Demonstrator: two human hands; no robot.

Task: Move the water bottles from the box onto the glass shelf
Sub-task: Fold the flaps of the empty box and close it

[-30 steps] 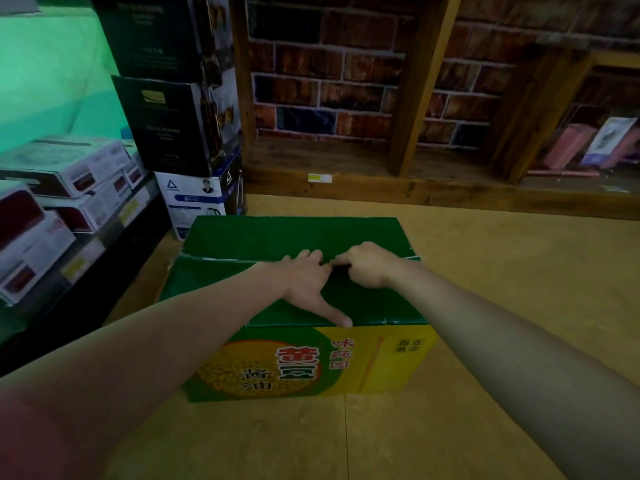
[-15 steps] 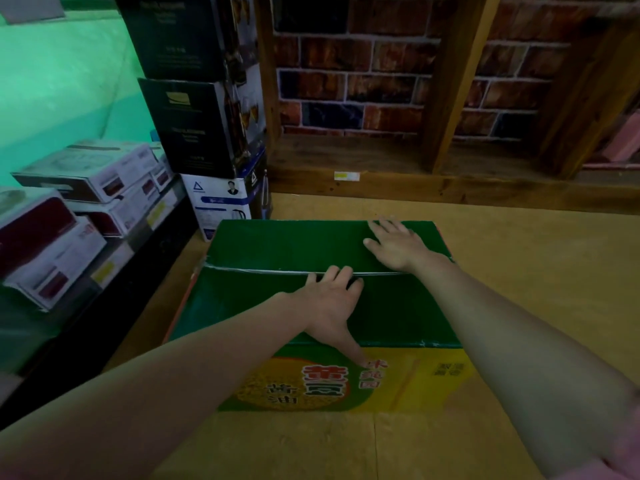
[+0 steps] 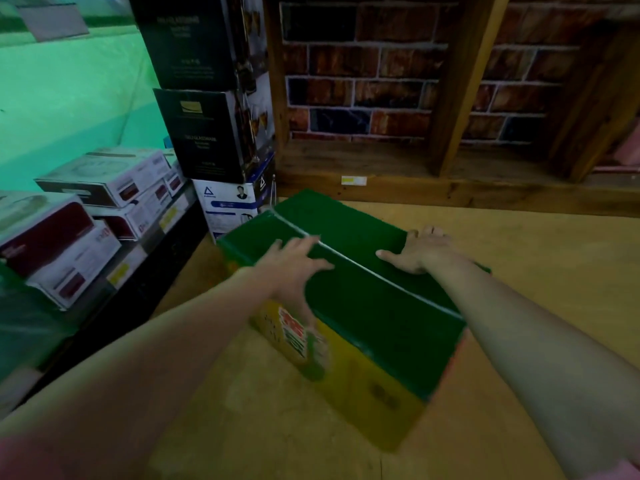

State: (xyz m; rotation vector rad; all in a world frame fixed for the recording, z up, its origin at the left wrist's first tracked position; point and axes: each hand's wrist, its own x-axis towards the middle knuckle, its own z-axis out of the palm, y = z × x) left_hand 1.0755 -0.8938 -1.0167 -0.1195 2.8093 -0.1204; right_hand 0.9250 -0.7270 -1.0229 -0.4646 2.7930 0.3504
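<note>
Head view: closed green-topped box point(image 3: 374, 299), yellow printed side, skewed on floor.

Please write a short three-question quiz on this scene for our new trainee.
1. True or false: the green box has its top flaps shut.
2. Where does the right hand lie? A) on the far flap B) on the floor C) on a white carton
3. Fill in: the left hand rests on the box's ____ flap.

Key: 1 true; 2 A; 3 near.
</note>
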